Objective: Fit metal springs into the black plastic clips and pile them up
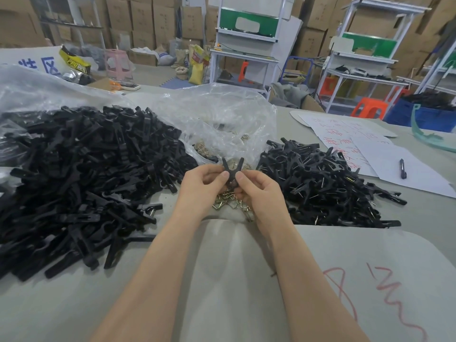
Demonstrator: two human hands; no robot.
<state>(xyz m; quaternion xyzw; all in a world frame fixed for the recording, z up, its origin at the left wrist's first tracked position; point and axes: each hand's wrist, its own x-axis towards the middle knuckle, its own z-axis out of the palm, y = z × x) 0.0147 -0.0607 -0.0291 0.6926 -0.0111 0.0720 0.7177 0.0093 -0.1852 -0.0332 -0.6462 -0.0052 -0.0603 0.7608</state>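
Left hand (202, 186) and right hand (256, 191) pinch one V-shaped black clip (232, 170) above brass-coloured springs (230, 202) (bare grey worktop (234, 280) nearer the person than the springs).

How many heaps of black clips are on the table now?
2: a large heap on the left, a smaller heap on the right. The clear bag between may hide more.

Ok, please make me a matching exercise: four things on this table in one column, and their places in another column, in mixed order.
1 pile of clip halves
2 pile of clips with springs
3 loose springs
4 pen

A on the white paper
B right of the right hand
C left of the left hand
D under the held clip

Pairs: 1-C, 2-B, 3-D, 4-A
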